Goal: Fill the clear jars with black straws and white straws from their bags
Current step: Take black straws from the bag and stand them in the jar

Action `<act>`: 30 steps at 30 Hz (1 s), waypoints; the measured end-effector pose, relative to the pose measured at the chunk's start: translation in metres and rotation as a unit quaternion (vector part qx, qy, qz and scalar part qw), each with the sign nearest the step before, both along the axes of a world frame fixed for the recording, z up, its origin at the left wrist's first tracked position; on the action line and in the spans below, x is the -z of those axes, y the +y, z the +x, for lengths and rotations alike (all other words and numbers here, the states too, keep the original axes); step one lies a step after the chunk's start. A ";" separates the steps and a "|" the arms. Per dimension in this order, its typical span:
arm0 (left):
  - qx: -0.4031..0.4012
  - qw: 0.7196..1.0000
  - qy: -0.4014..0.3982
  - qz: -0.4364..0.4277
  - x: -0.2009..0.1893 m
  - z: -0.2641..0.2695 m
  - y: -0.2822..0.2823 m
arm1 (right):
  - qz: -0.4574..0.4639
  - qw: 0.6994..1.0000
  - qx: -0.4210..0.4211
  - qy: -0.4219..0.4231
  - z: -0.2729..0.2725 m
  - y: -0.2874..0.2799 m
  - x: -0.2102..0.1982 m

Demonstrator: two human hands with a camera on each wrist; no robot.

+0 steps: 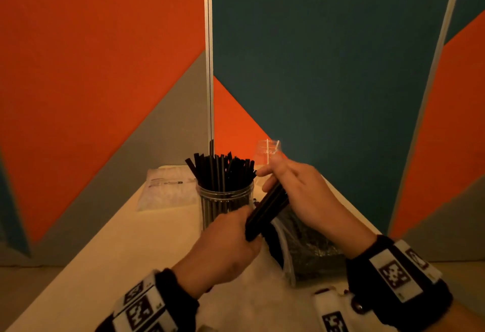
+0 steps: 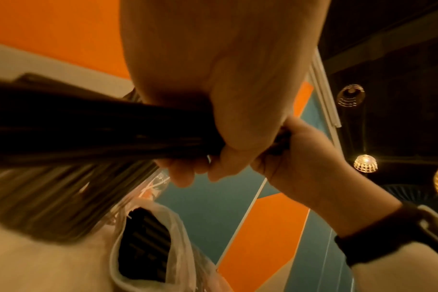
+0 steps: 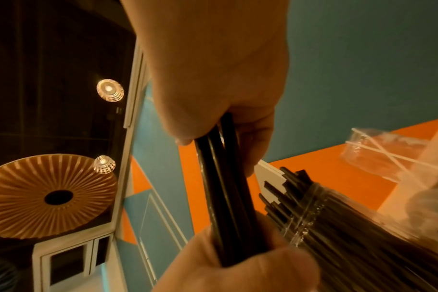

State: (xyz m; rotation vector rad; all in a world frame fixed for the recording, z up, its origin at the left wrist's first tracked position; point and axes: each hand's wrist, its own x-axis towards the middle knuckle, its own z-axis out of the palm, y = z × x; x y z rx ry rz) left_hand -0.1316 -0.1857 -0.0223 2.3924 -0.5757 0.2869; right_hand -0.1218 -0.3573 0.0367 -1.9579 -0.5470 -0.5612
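Gripping one bundle of black straws [image 1: 266, 210] at both ends, your left hand [image 1: 231, 242] and right hand [image 1: 301, 189] hold it at the full jar's [image 1: 225, 200] four o'clock, above the table [image 1: 131, 239]; light, stiff, slippery, so clamp mid-length.

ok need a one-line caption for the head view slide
Both hands, left and right, hold a black straw bundle beside a full jar; second jar nearly empty behind.

No legible text — bag label [image 1: 164, 182] print perhaps too blurred.
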 end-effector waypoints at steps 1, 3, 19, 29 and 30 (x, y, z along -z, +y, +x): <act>0.000 0.999 0.010 -0.036 0.001 0.003 -0.001 | -0.001 1.000 -0.002 -0.018 0.002 0.005 -0.003; -0.023 0.993 0.015 -0.111 -0.001 0.012 0.003 | 0.051 0.998 -0.003 -0.035 0.011 0.011 -0.006; -0.072 0.832 -0.176 -0.521 -0.091 0.105 0.015 | -0.289 0.953 0.085 -0.036 0.070 0.043 0.078; -0.116 0.883 -0.108 -0.443 -0.045 0.137 0.020 | -0.294 0.954 0.064 -0.005 0.067 0.039 0.079; -0.116 0.886 -0.115 -0.434 -0.045 0.137 0.022 | -0.294 0.954 0.064 -0.003 0.066 0.040 0.079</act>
